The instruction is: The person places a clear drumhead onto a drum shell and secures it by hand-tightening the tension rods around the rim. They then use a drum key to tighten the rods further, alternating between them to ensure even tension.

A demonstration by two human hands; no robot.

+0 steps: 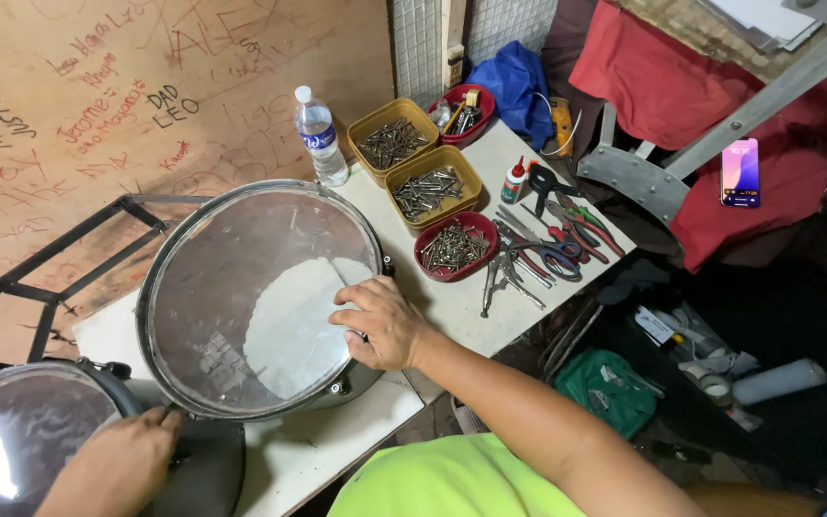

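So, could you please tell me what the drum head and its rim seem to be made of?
Drum head: apparently thin clear plastic film, glossy; the white table shows through it. Rim: looks like dull grey metal, with a faint sheen. The right hand rests on both.

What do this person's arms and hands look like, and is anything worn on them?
Both hands are bare: no gloves, rings or watch show on the left hand or the right hand. The right forearm is uncovered, with no sleeve in view. A bright yellow-green shirt covers the body below.
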